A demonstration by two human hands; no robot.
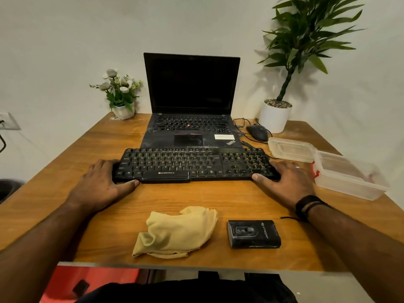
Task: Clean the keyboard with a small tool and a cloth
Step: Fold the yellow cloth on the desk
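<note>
A dusty black keyboard (192, 165) lies across the middle of the wooden table (87, 147). My left hand (102, 182) grips its left end, thumb along the front edge and fingers over the corner. My right hand (286, 182) grips the right end the same way. A crumpled yellow cloth (177, 232) lies near the table's front edge. Beside the cloth, to its right, sits a small black tool case (253, 234). Neither hand touches the cloth or the case.
An open, dusty black laptop (190, 101) stands just behind the keyboard. A wired mouse (257, 131) and a white plant pot (275, 117) are at the back right. Two clear plastic containers (349, 178) sit on the right, and a small flower pot (123, 111) at the back left.
</note>
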